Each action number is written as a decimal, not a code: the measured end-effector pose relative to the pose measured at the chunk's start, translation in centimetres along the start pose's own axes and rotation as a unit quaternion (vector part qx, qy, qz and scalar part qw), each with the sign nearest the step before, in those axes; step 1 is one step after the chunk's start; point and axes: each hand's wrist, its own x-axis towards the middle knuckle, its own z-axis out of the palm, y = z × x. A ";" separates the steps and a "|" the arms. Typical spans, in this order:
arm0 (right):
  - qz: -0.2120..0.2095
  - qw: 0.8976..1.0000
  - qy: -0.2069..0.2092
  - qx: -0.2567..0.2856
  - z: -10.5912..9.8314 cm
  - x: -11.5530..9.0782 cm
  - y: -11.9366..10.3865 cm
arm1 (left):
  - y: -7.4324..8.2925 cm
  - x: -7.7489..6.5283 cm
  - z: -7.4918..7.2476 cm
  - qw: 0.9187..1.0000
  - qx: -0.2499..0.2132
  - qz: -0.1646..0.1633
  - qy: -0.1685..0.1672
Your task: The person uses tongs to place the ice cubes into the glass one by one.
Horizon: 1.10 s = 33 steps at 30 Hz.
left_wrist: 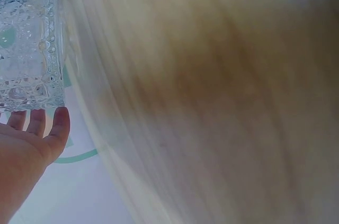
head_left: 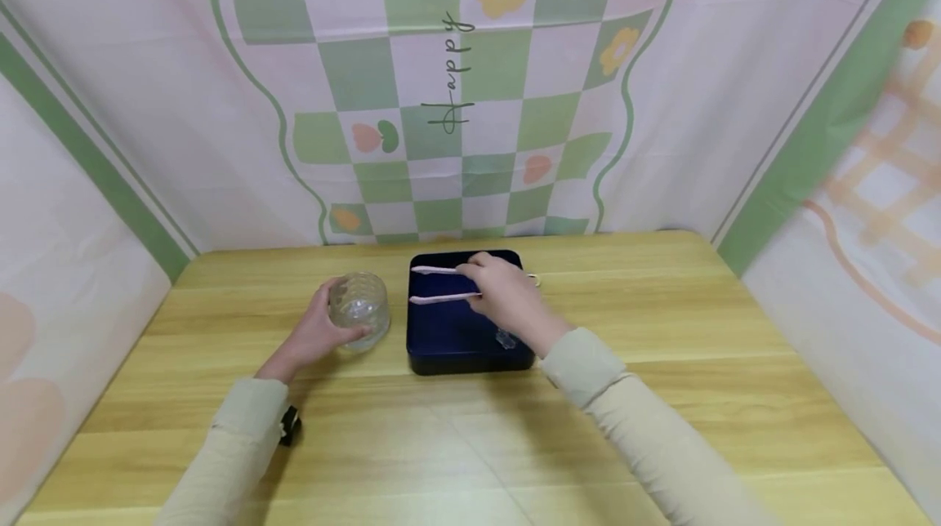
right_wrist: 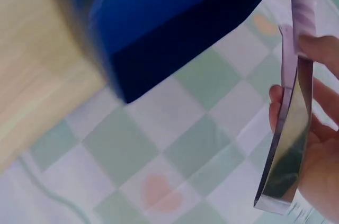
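My left hand [head_left: 323,330] grips a clear patterned glass [head_left: 363,305] on the table, thumb on the near side and fingers on the far side. In the left wrist view the fingers [left_wrist: 61,128] lie along the side of the glass [left_wrist: 29,49]. My right hand [head_left: 507,293] holds a pair of tongs [head_left: 444,298] over a dark blue tray [head_left: 441,346]. The tongs' two pale pink tips stand apart and point left toward the glass. A metal band [right_wrist: 288,166] joins the arms in the right wrist view. A small clear piece [head_left: 506,338] lies in the tray, beside the right wrist.
The wooden table [head_left: 698,395] extends to both sides and in front of the tray. A patterned cloth [head_left: 426,77] hangs behind the table's back edge, with more cloth at left and right. A small black object [head_left: 290,425] is at the left sleeve.
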 end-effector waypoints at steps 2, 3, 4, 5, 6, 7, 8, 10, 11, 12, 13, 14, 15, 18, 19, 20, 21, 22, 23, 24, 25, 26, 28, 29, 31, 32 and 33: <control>0.017 1.000 -0.024 -0.009 -0.6 -0.3 0.9 | -0.1 0.0 0.0 1.000 -0.002 -0.001 0.000; 0.024 0.999 -0.039 -0.011 -0.9 -0.4 1.4 | -0.2 0.0 0.0 1.000 -0.003 -0.002 0.000; 0.032 0.998 -0.055 -0.012 -1.2 -0.6 1.8 | -0.2 0.0 0.0 1.000 -0.002 -0.001 -0.001; 0.040 0.997 -0.071 -0.014 -1.6 -0.9 2.2 | -0.2 0.0 0.0 1.000 -0.002 -0.003 -0.001; 0.046 0.995 -0.085 -0.015 -1.8 -1.1 2.6 | -0.2 0.0 0.0 1.000 -0.003 -0.003 -0.001; 0.051 0.994 -0.099 -0.016 -2.1 -1.3 3.0 | -0.2 0.1 0.0 1.000 -0.003 -0.005 -0.001; 0.055 0.992 -0.110 -0.018 -2.3 -1.5 3.4 | -0.2 0.0 0.0 1.000 -0.002 -0.006 -0.001; 0.061 0.990 -0.125 -0.024 -2.7 -1.8 4.1 | -0.1 0.0 0.0 1.000 0.000 -0.007 -0.002; 0.066 0.989 -0.133 -0.025 -2.8 -2.0 4.3 | -0.1 0.0 0.0 1.000 -0.001 -0.008 -0.002; 0.070 0.987 -0.140 -0.028 -2.9 -2.1 4.6 | -0.1 0.0 0.0 1.000 -0.001 -0.007 -0.002; 0.074 0.986 -0.146 -0.031 -3.0 -2.2 4.8 | -0.1 0.0 0.0 1.000 -0.001 -0.007 -0.002; 0.076 0.985 -0.151 -0.034 -3.1 -2.3 5.0 | 0.0 0.0 0.0 1.000 -0.001 -0.005 -0.002; 0.076 0.984 -0.155 -0.038 -3.2 -2.5 5.1 | 0.0 0.0 0.0 1.000 -0.002 -0.004 -0.002; 0.069 0.983 -0.160 -0.057 -3.3 -2.7 5.3 | 0.1 0.0 0.0 1.000 -0.003 -0.003 -0.003; 0.064 0.983 -0.160 -0.063 -3.3 -2.8 5.3 | 0.1 0.0 0.0 1.000 -0.003 -0.004 -0.003; 0.061 0.983 -0.159 -0.068 -3.3 -2.8 5.3 | 0.1 -0.1 -0.1 1.000 -0.003 -0.004 -0.003; 0.058 0.983 -0.159 -0.074 -3.3 -2.8 5.2 | 0.1 -0.1 -0.1 1.000 -0.004 -0.006 -0.004; 0.054 0.983 -0.159 -0.079 -3.2 -2.8 5.1 | 0.1 -0.1 -0.1 1.000 -0.003 -0.006 -0.004; 0.054 0.982 -0.159 -0.081 -3.2 -2.8 5.0 | 0.1 -0.1 -0.1 1.000 -0.002 -0.007 -0.004; 0.053 0.982 -0.160 -0.084 -3.2 -2.8 4.9 | 0.1 -0.1 -0.1 1.000 -0.001 -0.008 -0.005; 0.054 0.982 -0.160 -0.086 -3.2 -2.8 4.8 | 0.1 -0.1 -0.1 1.000 0.000 -0.008 -0.005; 0.056 0.982 -0.161 -0.087 -3.1 -2.7 4.7 | 0.1 -0.1 -0.1 1.000 0.000 -0.007 -0.005; 0.060 0.980 -0.163 -0.093 -3.1 -2.6 4.5 | 0.1 -0.1 -0.1 1.000 0.001 -0.005 -0.004; 0.062 0.980 -0.165 -0.096 -3.1 -2.5 4.4 | 0.1 -0.1 -0.1 1.000 0.000 -0.005 -0.004; 0.066 0.978 -0.172 -0.103 -3.1 -2.5 4.2 | 0.1 -0.1 -0.1 1.000 -0.001 -0.005 -0.003; 0.067 0.976 -0.176 -0.106 -3.2 -2.4 4.1 | 0.1 -0.1 -0.1 1.000 -0.001 -0.005 -0.003; 0.069 0.975 -0.181 -0.108 -3.2 -2.4 4.0 | 0.1 -0.1 -0.1 1.000 -0.001 -0.005 -0.003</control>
